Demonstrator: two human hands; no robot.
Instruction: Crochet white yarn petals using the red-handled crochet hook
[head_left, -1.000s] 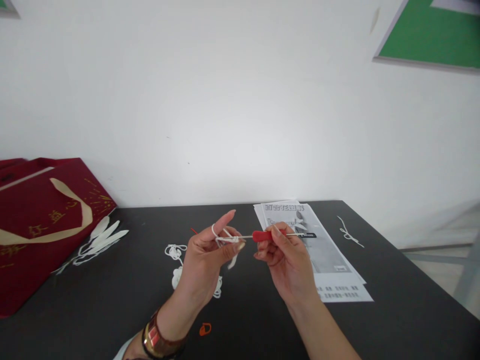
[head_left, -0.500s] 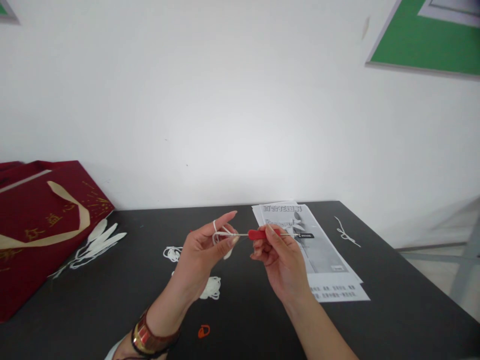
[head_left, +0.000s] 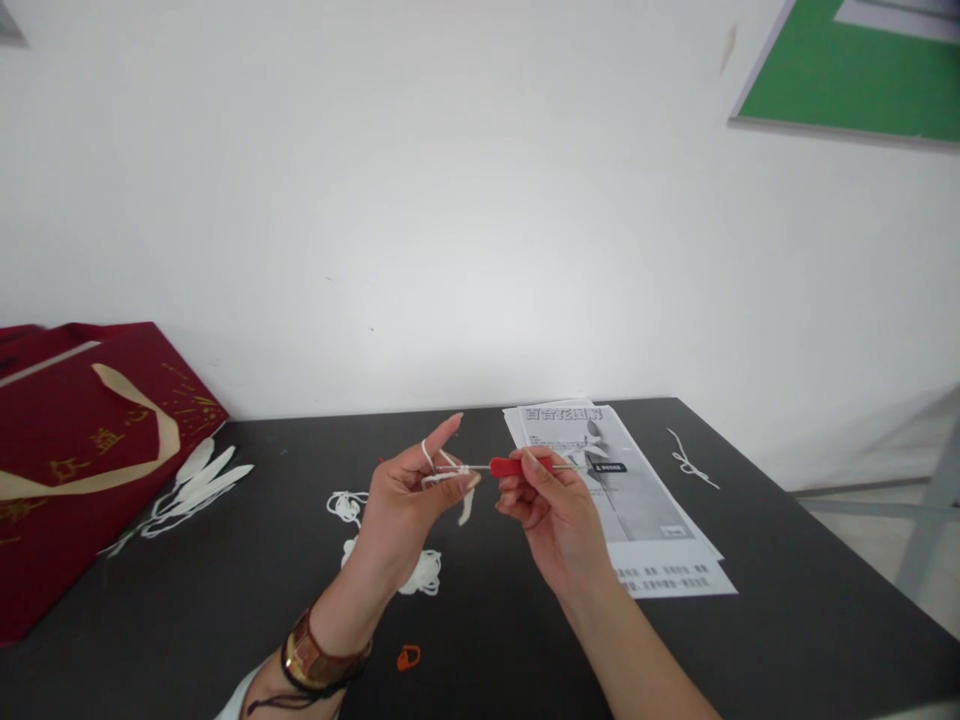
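Observation:
White yarn (head_left: 466,503) is pinched between the thumb and fingers of my left hand (head_left: 409,505), with a strand looped round the raised index finger. My right hand (head_left: 553,505) grips the red handle of a crochet hook (head_left: 508,467). The metal shaft points left and passes through the yarn at my left fingertips. Loose coils of white yarn (head_left: 426,573) lie on the table behind my left wrist, partly hidden by it.
On the black table (head_left: 495,640) are an orange stitch marker (head_left: 408,657), printed sheets (head_left: 652,510) at the right and a knotted white strand (head_left: 691,466). White leaf-shaped pieces (head_left: 206,480) lie beside a dark red bag (head_left: 82,440) at the left.
The hook has moved left, its shaft now reaching further through the yarn. My right hand has shifted slightly left, and the yarn end below my left fingertips hangs more in view.

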